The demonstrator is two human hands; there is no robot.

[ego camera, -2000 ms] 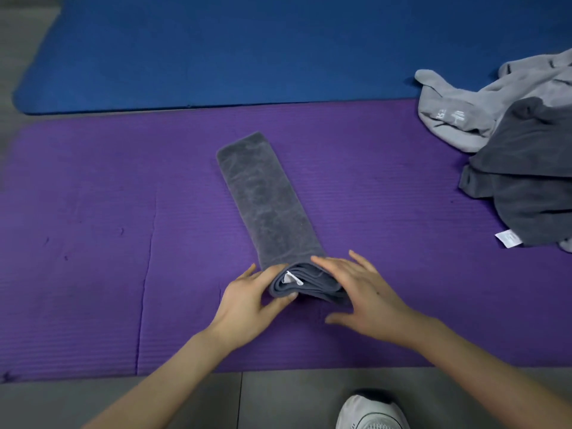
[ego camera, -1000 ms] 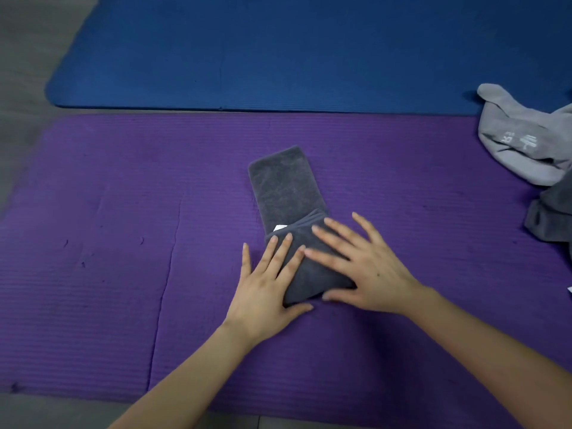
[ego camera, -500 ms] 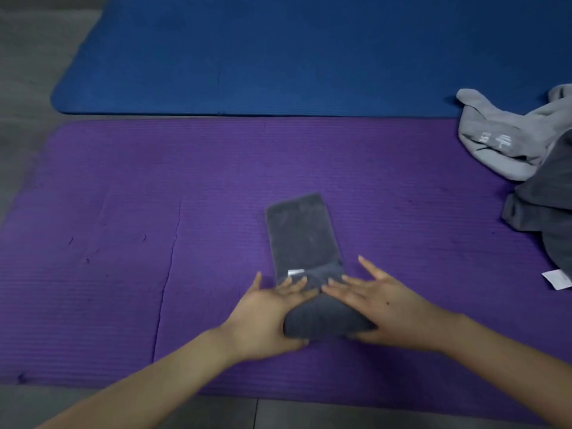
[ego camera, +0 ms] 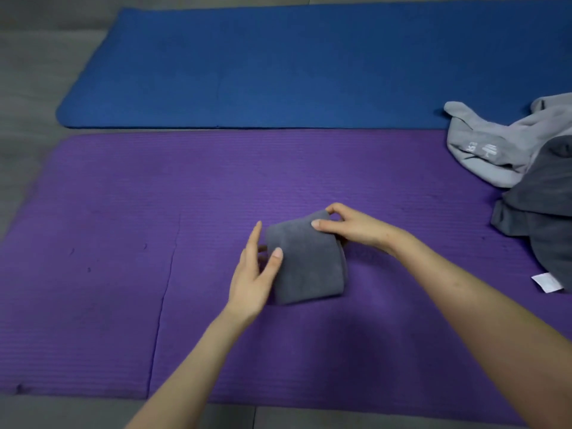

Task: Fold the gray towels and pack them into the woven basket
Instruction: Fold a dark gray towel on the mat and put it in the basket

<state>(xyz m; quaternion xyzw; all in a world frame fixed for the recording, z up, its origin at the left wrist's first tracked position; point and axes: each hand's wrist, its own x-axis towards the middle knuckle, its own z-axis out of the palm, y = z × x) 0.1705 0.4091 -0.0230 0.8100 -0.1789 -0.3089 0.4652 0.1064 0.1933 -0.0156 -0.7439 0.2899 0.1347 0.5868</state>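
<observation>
A dark gray towel (ego camera: 305, 261), rolled into a short thick bundle, lies in the middle of the purple mat (ego camera: 123, 243). My left hand (ego camera: 255, 275) is at the roll's left end, thumb on top and fingers behind it. My right hand (ego camera: 353, 226) grips the roll's far right corner, thumb on top and fingers curled over the far edge. No woven basket is in view.
A heap of loose towels sits at the right edge: a light gray one (ego camera: 492, 144) and a dark gray one (ego camera: 544, 212) with a white tag (ego camera: 546, 281). A blue mat (ego camera: 309, 66) lies beyond the purple one, on gray floor (ego camera: 37, 57).
The towel strip has been rolled away from me until none lies flat. My hands went from pressing flat on the roll to holding its two ends.
</observation>
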